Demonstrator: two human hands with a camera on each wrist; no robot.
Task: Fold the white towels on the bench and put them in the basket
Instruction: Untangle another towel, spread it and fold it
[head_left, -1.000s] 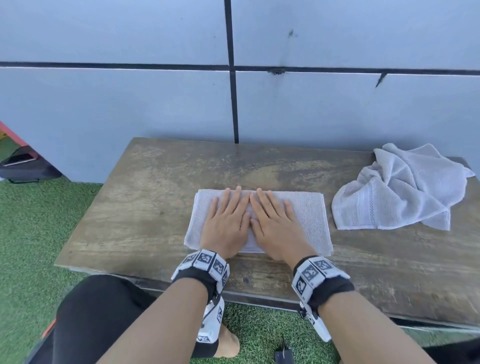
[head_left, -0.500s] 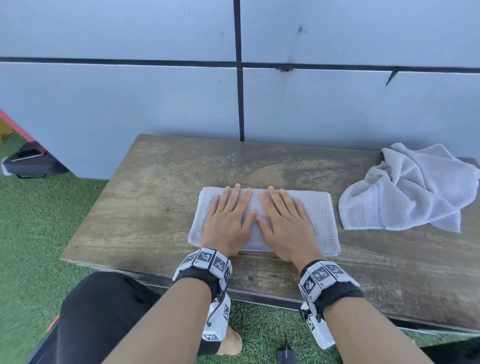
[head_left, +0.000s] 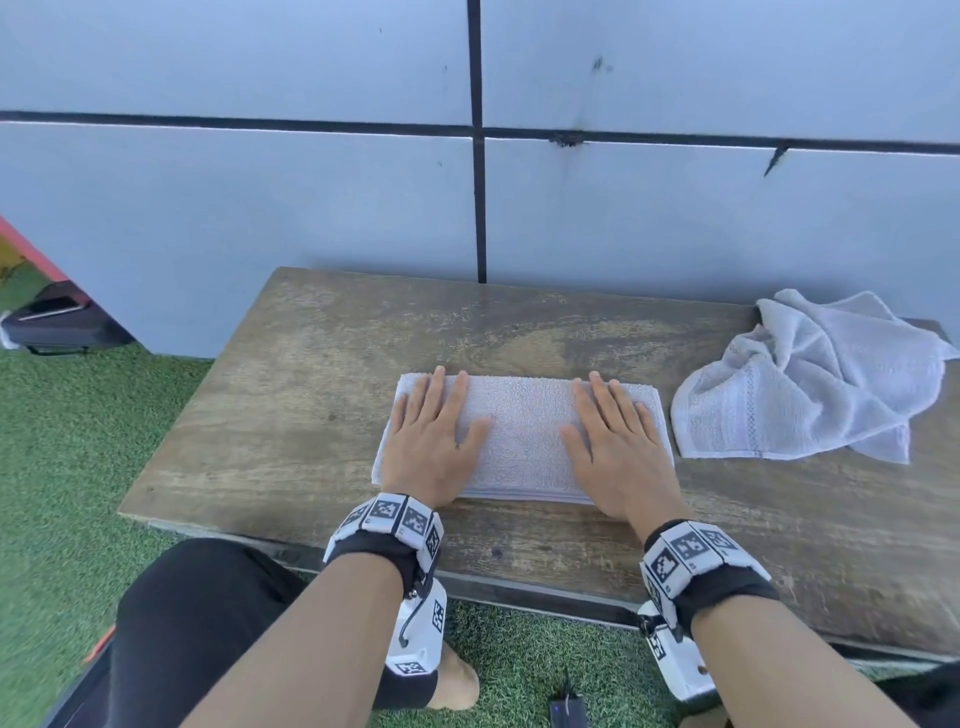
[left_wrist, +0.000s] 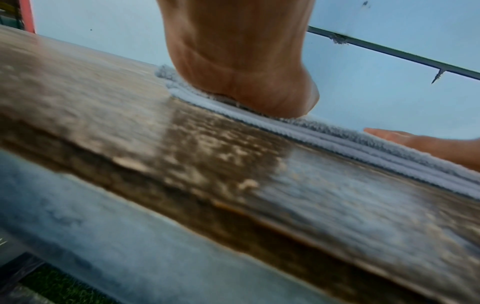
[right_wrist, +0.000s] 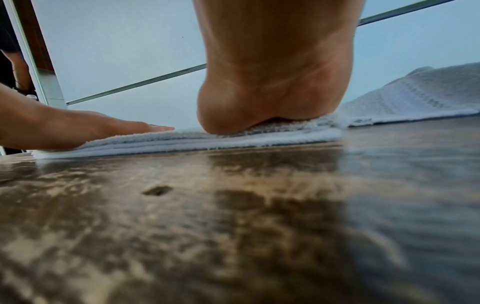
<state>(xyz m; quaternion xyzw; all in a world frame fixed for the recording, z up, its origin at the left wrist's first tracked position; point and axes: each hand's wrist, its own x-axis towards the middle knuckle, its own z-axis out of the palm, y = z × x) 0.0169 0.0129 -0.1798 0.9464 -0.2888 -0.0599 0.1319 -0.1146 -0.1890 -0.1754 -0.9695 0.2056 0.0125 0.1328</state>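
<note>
A folded white towel (head_left: 524, 441) lies flat on the wooden bench (head_left: 311, 405), near its front edge. My left hand (head_left: 431, 431) presses flat on the towel's left end, fingers straight. On its right end my right hand (head_left: 613, 441) presses flat the same way. The wrist views show the towel's stacked layers (left_wrist: 337, 144) (right_wrist: 182, 142) under each palm. A second white towel (head_left: 810, 379) lies crumpled at the bench's right, also showing in the right wrist view (right_wrist: 415, 92). No basket is in view.
A grey panelled wall (head_left: 260, 208) stands right behind the bench. Green artificial grass (head_left: 62, 467) covers the ground. A dark bag (head_left: 57, 322) lies at the far left. My black-clad knee (head_left: 197, 613) is below the bench's front edge.
Both hands have slid apart along the towel, from side by side at its middle to its left and right ends, staying flat on it.
</note>
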